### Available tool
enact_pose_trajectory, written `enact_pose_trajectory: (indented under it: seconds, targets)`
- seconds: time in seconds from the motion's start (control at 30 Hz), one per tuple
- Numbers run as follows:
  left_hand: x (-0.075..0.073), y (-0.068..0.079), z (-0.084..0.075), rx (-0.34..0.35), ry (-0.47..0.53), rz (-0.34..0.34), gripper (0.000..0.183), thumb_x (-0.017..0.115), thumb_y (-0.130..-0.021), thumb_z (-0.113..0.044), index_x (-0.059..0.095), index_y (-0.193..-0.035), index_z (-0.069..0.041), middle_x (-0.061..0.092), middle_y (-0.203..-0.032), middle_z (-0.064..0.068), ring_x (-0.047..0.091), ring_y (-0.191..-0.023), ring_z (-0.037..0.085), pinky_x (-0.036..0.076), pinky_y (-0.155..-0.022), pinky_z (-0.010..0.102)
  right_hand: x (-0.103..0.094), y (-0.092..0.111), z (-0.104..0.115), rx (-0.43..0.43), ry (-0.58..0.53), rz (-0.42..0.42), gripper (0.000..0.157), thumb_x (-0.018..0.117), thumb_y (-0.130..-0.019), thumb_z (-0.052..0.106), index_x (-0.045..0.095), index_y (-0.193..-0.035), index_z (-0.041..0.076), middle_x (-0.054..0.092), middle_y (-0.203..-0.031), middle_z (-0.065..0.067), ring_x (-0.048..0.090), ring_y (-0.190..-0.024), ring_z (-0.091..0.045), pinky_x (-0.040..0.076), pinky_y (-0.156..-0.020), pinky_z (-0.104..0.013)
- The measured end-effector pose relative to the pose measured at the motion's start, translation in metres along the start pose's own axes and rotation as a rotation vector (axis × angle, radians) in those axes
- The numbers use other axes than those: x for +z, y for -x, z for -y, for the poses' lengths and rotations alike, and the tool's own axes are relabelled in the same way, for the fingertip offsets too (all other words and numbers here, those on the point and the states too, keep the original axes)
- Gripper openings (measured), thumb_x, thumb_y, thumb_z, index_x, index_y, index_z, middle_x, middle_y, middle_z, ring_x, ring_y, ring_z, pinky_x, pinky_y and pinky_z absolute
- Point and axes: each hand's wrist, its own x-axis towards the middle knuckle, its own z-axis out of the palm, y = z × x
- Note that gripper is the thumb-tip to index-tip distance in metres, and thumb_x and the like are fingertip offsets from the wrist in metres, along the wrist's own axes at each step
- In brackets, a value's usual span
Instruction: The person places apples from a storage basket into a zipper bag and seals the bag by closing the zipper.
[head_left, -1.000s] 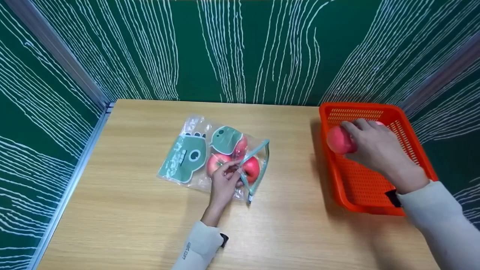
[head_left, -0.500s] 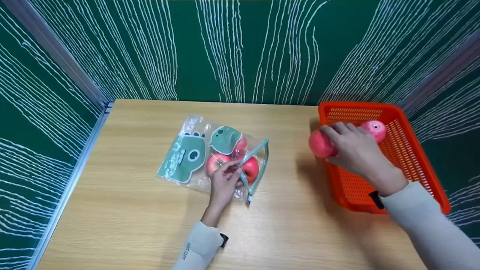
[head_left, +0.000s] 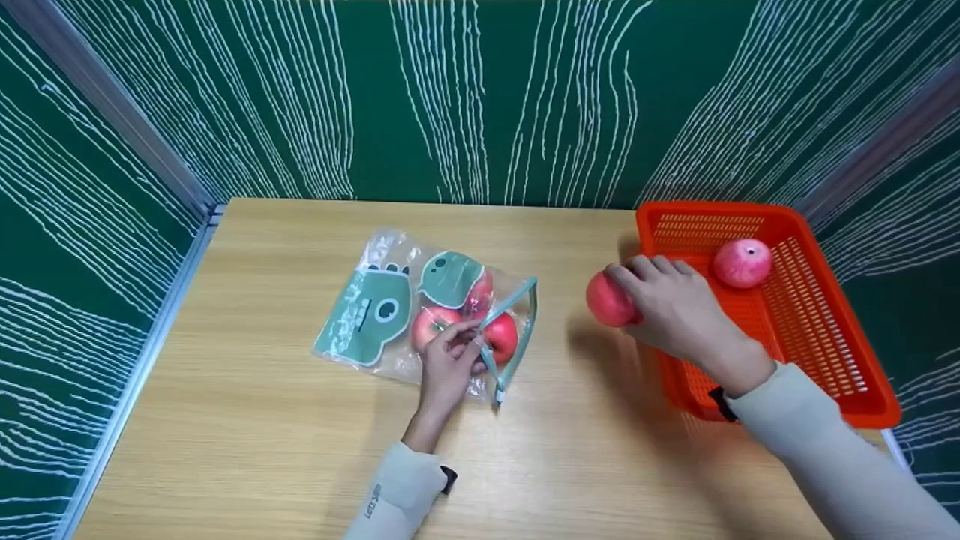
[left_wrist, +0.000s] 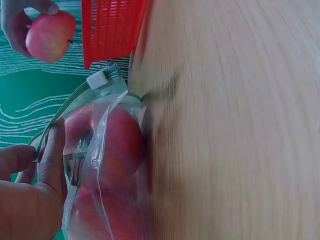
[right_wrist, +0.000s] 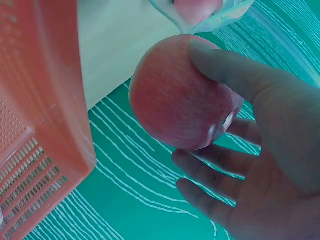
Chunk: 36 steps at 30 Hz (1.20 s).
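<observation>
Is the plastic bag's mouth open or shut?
Open: on the plastic bag, the green edges stand apart in the head view, and the left hand pinches one.

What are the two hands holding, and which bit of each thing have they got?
The right hand holds a red apple by its sides, between thumb and fingers. The left hand pinches the clear bag by its green opening edge.

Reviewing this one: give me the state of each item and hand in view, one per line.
Clear bag: lying on the table, mouth open
Bagged apples: inside, partly hidden by the printed design
Left hand: pinching the bag's edge
Held apple: raised off the table
Right hand: gripping that apple
Red basket: upright
Basket apple: resting inside the basket, not held
</observation>
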Motion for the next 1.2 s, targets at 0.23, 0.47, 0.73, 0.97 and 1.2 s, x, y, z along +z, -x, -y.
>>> enact_pose_trajectory:
  seconds: [0.23, 0.47, 0.73, 0.97, 1.2]
  targets:
    - [0.000, 0.000, 0.000, 0.009, 0.006, -0.001, 0.028, 0.064, -0.100, 0.006, 0.067, -0.127, 0.010, 0.067, -0.108, 0.021, 0.070, -0.077, 0.011, 0.062, -0.060, 0.020, 0.008, -0.002, 0.010, -0.027, -0.001, 0.013, 0.095, 0.104, -0.058, 0.016, 0.059, -0.140, 0.006, 0.065, -0.128, -0.022, 0.061, -0.115, -0.043, 0.061, -0.091, -0.063]
    - [0.000, 0.001, 0.000, -0.002, 0.007, -0.006, 0.028, 0.064, -0.099, 0.007, 0.068, -0.127, 0.009, 0.066, -0.108, 0.020, 0.070, -0.077, 0.012, 0.063, -0.061, 0.022, 0.015, -0.004, 0.021, -0.033, -0.013, 0.022, 0.093, 0.104, -0.059, 0.017, 0.060, -0.140, 0.007, 0.066, -0.129, -0.020, 0.061, -0.115, -0.042, 0.061, -0.091, -0.060]
    - [0.000, 0.002, 0.000, 0.002, 0.015, 0.003, 0.029, 0.064, -0.099, 0.007, 0.067, -0.128, 0.010, 0.066, -0.109, 0.020, 0.071, -0.077, 0.012, 0.063, -0.061, 0.022, 0.022, -0.005, 0.030, -0.033, 0.005, 0.031, 0.094, 0.105, -0.060, 0.018, 0.059, -0.141, 0.007, 0.066, -0.130, -0.020, 0.061, -0.115, -0.041, 0.061, -0.093, -0.059]
    - [0.001, 0.002, 0.000, -0.008, 0.004, 0.005, 0.028, 0.063, -0.100, 0.006, 0.066, -0.128, 0.009, 0.066, -0.109, 0.019, 0.071, -0.079, 0.012, 0.065, -0.063, 0.023, 0.031, -0.005, 0.037, -0.013, 0.005, 0.040, 0.094, 0.104, -0.060, 0.018, 0.059, -0.141, 0.006, 0.066, -0.130, -0.020, 0.061, -0.116, -0.041, 0.060, -0.094, -0.059]
    - [0.001, 0.001, 0.000, -0.013, 0.010, 0.002, 0.028, 0.063, -0.100, 0.007, 0.066, -0.128, 0.009, 0.066, -0.108, 0.018, 0.071, -0.078, 0.012, 0.065, -0.063, 0.024, 0.043, -0.006, 0.044, 0.000, -0.014, 0.049, 0.094, 0.104, -0.061, 0.016, 0.058, -0.142, 0.007, 0.066, -0.130, -0.020, 0.061, -0.116, -0.041, 0.060, -0.096, -0.058]
